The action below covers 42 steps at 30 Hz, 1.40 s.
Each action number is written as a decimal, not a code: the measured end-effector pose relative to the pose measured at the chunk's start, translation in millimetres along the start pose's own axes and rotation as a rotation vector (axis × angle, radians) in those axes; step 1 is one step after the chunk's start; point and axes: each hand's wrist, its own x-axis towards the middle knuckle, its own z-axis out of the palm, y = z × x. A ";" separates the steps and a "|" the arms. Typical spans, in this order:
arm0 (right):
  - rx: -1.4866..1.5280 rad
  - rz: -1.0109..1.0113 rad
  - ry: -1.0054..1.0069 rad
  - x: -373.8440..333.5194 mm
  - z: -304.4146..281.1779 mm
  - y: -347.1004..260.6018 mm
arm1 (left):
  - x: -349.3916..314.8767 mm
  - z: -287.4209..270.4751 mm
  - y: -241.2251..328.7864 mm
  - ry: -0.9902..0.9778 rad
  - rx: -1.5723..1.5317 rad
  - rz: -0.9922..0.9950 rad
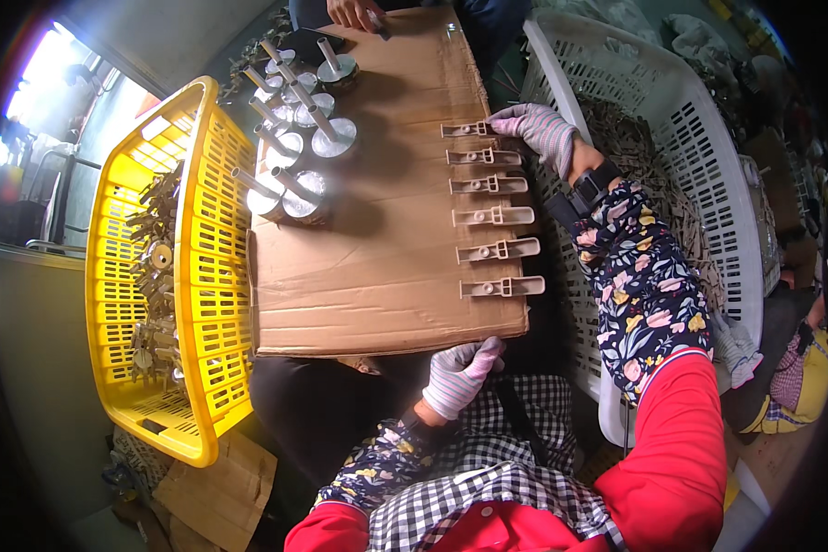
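Observation:
My right hand (536, 132), in a striped knit glove, pinches the right end of the farthest beige plastic clip-like part (464, 130). Several matching parts, including the nearest plastic part (500, 287), lie in a column below it along the right side of a cardboard sheet (386, 212). Just off the sheet's near edge, my left hand (460, 377), gloved alike, is closed with thumb and fingertips together; whatever they may hold is too small to make out. On the sheet's far left stand several round silvery pieces with upright rods, such as this rodded disc (334, 138).
A yellow slatted basket (213, 276) with metal parts stands at the left. To the right, a white basket (722, 175) holds many beige parts (630, 133). Another person's hand (354, 14) rests at the board's far edge. A cardboard piece (219, 488) lies low at the left.

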 end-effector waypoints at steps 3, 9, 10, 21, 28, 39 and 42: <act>0.001 -0.006 -0.001 1.0 5.5 0.3 | -0.4 -0.6 -0.6 0.008 -0.005 0.005; -0.001 0.001 0.010 -3.0 1.1 -1.0 | -0.3 1.0 2.5 -0.010 0.004 0.006; 0.023 0.001 0.004 -2.0 2.3 0.0 | -0.2 0.4 2.2 -0.012 0.011 0.007; -0.133 -0.286 0.191 -5.4 8.0 -9.8 | -1.1 1.0 3.4 -0.002 -0.003 0.007; -0.017 -0.091 0.112 -4.6 5.4 0.1 | -1.6 1.2 4.7 0.008 0.003 0.008; 0.002 -0.085 0.087 0.9 3.8 9.2 | -1.8 1.3 6.2 -0.004 -0.008 0.016; -0.007 -0.090 0.086 0.8 3.9 9.9 | -1.2 2.5 6.8 -0.001 -0.008 0.010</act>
